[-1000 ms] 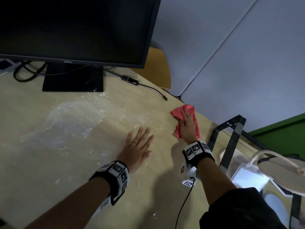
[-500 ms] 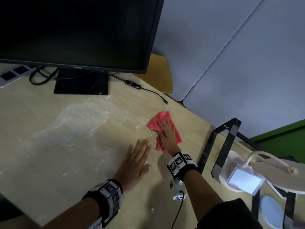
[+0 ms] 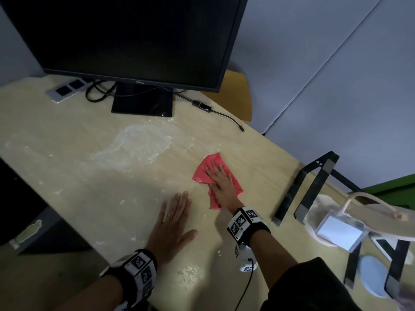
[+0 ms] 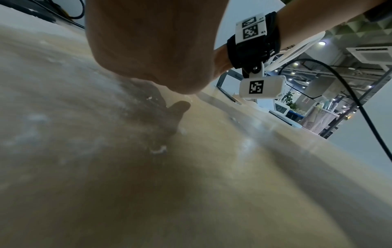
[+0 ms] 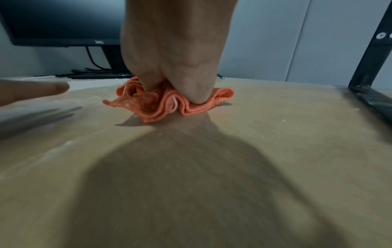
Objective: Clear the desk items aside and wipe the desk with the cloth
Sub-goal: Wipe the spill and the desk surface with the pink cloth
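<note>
A crumpled red cloth [image 3: 203,173] [image 5: 161,104] lies on the pale wooden desk [image 3: 94,182], right of centre. My right hand [image 3: 221,182] presses flat on it with straight fingers; in the right wrist view the heel of the palm [image 5: 191,87] bears down on the bunched folds. My left hand [image 3: 174,223] lies flat and spread on the bare desk just to the left of the cloth, a ring on one finger. White powdery smears [image 3: 134,144] cover the desk in front of the monitor stand.
A black Dell monitor [image 3: 134,37] on its stand [image 3: 143,102] fills the back. A power strip [image 3: 67,89] and cables lie behind it. A black metal frame [image 3: 307,189], a white lamp [image 3: 381,209] and a small clock [image 3: 339,232] crowd the right edge.
My right hand has swept the cloth leftward and nearer, away from the right desk edge. The left hand has stayed flat beside it. The head view has pulled back.
</note>
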The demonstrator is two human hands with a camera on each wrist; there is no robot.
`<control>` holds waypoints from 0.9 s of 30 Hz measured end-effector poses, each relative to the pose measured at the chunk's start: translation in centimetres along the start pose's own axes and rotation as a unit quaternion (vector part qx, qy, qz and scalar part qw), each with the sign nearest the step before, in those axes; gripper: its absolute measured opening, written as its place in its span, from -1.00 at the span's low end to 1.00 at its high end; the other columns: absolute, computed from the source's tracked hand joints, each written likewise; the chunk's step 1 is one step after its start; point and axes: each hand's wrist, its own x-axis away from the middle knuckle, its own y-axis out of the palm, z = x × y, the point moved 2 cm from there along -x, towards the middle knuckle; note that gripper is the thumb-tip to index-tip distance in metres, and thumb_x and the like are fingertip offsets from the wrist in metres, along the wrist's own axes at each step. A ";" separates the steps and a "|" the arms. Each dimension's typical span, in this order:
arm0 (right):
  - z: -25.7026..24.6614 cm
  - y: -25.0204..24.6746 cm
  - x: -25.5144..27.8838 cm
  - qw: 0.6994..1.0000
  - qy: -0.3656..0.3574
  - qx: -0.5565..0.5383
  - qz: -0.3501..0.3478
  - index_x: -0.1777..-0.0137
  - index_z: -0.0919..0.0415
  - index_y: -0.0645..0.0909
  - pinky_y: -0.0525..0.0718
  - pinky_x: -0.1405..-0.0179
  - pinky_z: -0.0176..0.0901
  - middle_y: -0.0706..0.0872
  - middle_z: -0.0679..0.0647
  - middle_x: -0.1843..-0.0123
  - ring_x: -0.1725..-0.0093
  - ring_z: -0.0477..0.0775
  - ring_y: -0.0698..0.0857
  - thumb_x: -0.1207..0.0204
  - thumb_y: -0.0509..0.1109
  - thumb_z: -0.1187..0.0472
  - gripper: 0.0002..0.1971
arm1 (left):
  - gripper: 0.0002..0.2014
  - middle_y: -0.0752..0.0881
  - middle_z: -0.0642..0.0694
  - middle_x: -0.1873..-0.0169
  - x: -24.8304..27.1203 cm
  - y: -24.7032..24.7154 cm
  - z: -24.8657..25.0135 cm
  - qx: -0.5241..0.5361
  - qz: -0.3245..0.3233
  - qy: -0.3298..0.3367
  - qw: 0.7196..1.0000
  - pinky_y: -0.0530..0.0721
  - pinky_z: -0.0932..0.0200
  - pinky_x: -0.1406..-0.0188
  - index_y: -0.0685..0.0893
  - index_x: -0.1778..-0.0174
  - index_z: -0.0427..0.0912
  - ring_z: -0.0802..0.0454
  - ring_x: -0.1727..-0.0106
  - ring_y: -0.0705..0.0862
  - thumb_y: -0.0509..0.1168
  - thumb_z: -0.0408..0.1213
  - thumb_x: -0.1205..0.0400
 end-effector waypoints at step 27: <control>-5.7 9.1 17.2 0.969 0.182 -0.064 0.154 -0.60 -0.17 0.02 -0.36 -0.55 0.18 -0.07 -0.18 -0.66 -0.63 -0.05 -0.27 -0.67 0.04 0.09 -0.48 | -0.23 0.23 -0.21 -0.62 8.7 -1.5 -5.9 -0.024 -0.065 -0.006 0.998 0.02 -0.21 -0.55 0.25 -0.60 -0.22 -0.14 -0.62 0.27 -0.36 0.25 -0.66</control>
